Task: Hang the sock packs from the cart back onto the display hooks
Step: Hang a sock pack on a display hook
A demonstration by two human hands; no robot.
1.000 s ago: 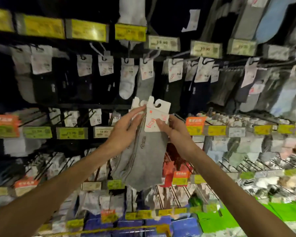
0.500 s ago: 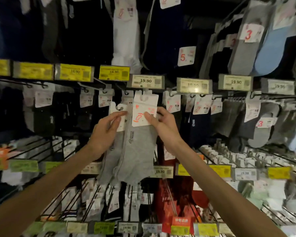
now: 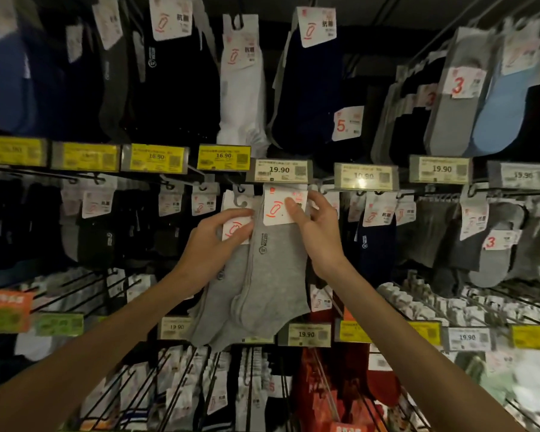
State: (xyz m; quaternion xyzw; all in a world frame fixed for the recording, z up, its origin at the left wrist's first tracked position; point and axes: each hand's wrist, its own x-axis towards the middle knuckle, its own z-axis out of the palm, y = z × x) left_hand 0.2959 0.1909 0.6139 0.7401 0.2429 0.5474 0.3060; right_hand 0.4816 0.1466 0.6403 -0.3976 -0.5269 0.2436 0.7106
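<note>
We find two grey sock packs at frame centre. The right hand (image 3: 317,232) pinches the front pack (image 3: 278,269) by its white card, thumb on the card's face, with the top edge touching the underside of the 19.90 tag (image 3: 279,171). We cannot tell whether it is hung. The left hand (image 3: 214,241) grips the rear pack (image 3: 219,307) by its card, lower left, with the hanger slot showing free.

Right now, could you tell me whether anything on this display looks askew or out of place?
Only the grey sock pack in the left hand: its card sits tilted, off any hook.
</note>
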